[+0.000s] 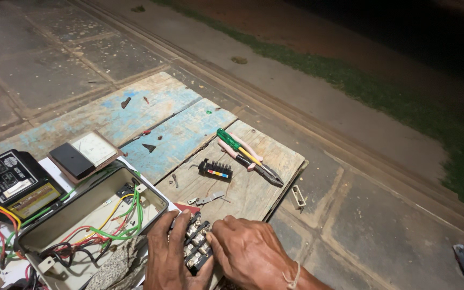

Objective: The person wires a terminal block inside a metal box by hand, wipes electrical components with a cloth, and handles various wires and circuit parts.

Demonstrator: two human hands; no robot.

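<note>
We have both hands on a black terminal block (196, 241) with metal screw clamps, at the near edge of the worn plank desk (253, 188). Our left hand (168, 252) cups it from below, fingers curled; our right hand (248, 251) presses on its right side, fingers bent around it. The block could slip off the uneven boards, and loose screws could roll into the gaps. Just left, an open grey metal box (89, 215) holds tangled green, yellow and red wires (122, 220), which could snag. Farther off lie a green-handled screwdriver (237, 146) across pink-gripped pliers (253, 161).
</note>
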